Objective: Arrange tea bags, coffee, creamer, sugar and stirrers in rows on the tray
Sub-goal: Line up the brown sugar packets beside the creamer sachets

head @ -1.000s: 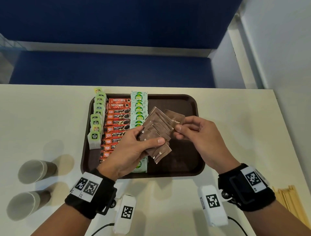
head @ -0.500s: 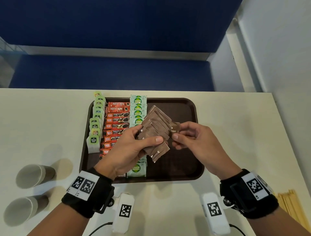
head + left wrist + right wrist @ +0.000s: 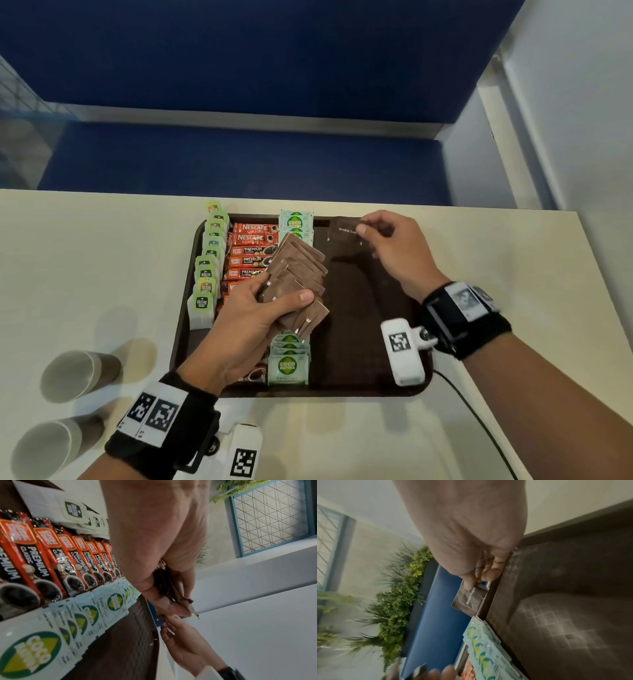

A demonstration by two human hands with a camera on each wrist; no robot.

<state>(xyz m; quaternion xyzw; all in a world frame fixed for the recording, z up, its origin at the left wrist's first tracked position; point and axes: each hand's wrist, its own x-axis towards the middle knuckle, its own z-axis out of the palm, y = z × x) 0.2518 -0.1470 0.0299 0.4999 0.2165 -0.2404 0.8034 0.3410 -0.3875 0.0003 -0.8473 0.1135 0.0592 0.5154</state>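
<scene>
Right hand (image 3: pixel 394 250) fingers pinching 1 brown sugar packet (image 3: pixel 346 240) flat at tray (image 3: pixel 370 359) far edge, left hand (image 3: pixel 246 318) fingers gripping fanned packet stack (image 3: pixel 296 277)

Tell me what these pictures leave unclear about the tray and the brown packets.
- Fanned brown packets, head view: count unclear, since they overlap under the left hand.
- Single brown packet: lettering blurred; right hand covers its corner.
- Coffee sticks: near ones hidden by the left hand.
- Tray: the wrist camera covers its near right corner.
</scene>
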